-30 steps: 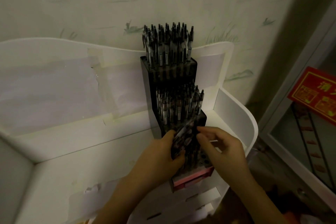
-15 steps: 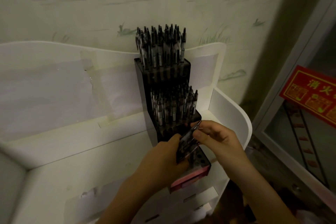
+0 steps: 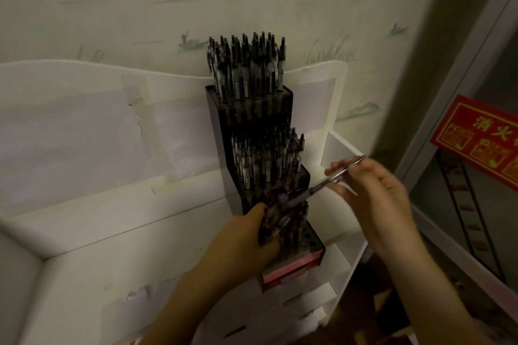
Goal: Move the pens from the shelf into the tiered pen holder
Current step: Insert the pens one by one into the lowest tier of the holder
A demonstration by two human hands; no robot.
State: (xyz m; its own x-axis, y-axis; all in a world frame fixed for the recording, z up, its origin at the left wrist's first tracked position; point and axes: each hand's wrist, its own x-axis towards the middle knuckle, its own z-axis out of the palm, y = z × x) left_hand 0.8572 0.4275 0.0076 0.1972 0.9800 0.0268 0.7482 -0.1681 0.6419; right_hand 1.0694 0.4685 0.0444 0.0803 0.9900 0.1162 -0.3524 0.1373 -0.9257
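- Nearest, at lower centre, the left hand grips a bundle of dark pens.
- Centre right, the blurred right hand pinches a single pen, slanting up to the right.
- Behind them, a black tiered pen holder stands on a white shelf, upper tiers packed.
- Farthest, pale patterned wallpaper; a red sign at right.

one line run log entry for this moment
left hand: holds pen bundle | right hand: pinches one pen, tilted | pen holder: top, middle tiers full; bottom tier has open holes
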